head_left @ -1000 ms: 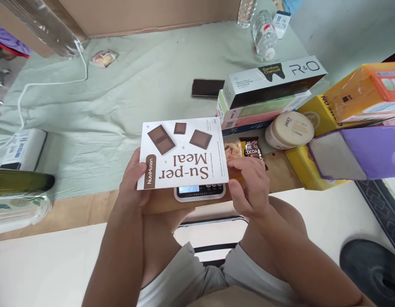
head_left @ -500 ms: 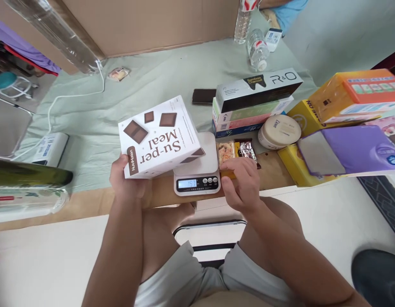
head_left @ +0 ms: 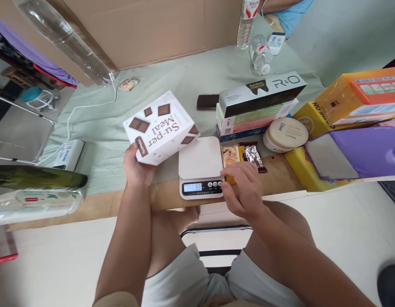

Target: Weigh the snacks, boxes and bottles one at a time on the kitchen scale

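Note:
My left hand [head_left: 138,168] grips the lower left end of a white box [head_left: 161,130] printed "Su-per Meal" with chocolate squares on it. The box is tilted, off to the left of a white digital kitchen scale [head_left: 200,157]. Nothing lies on the scale's plate, and its lit display seems to read 33. My right hand [head_left: 244,187] is beside the scale's right edge, fingers loosely bent and thumb apart from the index finger, holding nothing I can see. Just beyond it lie a biscuit packet [head_left: 231,155] and a brown cocoa wrapper [head_left: 253,155].
On the right are stacked boxes [head_left: 261,94], a Dove tub [head_left: 285,133], a purple pack [head_left: 364,151] and an orange package [head_left: 360,91]. A dark phone-like slab [head_left: 207,102] lies behind the scale. Bottles [head_left: 34,175] lie at left; a white cable [head_left: 91,103] crosses the cloth.
The box has moved up and left, away from the scale, whose plate now shows fully. The display has dropped from about 157 to about 33. My right hand stays by the scale.

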### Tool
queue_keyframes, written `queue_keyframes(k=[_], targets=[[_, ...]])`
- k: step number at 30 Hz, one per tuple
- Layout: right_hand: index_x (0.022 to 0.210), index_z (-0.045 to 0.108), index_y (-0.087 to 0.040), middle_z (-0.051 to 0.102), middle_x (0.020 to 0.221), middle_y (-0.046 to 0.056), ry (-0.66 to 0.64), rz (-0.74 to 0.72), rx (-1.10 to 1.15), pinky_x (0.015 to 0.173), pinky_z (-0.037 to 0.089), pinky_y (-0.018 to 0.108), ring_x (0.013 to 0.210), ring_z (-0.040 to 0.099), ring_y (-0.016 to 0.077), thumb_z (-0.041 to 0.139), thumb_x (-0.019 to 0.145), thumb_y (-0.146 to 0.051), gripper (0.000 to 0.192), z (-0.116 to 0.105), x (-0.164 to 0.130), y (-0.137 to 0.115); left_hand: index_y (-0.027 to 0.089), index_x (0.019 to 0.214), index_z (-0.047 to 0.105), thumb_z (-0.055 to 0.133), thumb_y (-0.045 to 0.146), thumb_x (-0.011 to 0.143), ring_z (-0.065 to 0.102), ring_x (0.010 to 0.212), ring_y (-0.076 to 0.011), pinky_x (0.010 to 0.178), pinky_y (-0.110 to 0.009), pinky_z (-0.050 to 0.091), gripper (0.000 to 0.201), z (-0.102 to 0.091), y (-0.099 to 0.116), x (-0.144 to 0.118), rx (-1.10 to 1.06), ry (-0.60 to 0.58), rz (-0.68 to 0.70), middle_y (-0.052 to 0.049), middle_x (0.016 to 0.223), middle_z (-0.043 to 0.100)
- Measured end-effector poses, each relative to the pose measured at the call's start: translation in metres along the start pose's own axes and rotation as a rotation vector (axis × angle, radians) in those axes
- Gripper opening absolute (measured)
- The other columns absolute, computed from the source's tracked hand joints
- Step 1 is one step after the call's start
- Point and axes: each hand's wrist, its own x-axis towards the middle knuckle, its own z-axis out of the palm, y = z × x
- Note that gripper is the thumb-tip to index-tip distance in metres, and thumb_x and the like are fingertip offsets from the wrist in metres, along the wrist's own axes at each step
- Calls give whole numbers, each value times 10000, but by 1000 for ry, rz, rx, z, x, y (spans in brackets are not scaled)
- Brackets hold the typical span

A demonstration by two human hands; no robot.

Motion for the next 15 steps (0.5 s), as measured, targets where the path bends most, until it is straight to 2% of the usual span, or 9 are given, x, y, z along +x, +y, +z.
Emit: queue_keyframes(k=[7,11,15], targets=[[977,591,-226,709,854,30,-18,-18,7,805,434,374,824,642,180,516,919,-223,95,-2,1,2,213,1036,691,733,533,821,762,974,-277,801,-394,655,388,34,-19,83,171,-175,-146,-84,1031,771],[976,583,-226,703,842,26,-15,-26,8,792,447,379,807,645,179,505,929,-220,92,-1,4,3,203,1003,703,644,514,868,749,990,-291,788,-418,646,344,52,-19,104,244,-230,-235,-90,993,782],[976,581,-215,699,839,22,-12,-33,18,780,446,379,799,643,168,508,930,-222,87,0,5,4,231,983,704,590,516,875,732,1071,-317,839,-444,639,325,58,-20,114,265,-266,-236,-89,1043,780]])
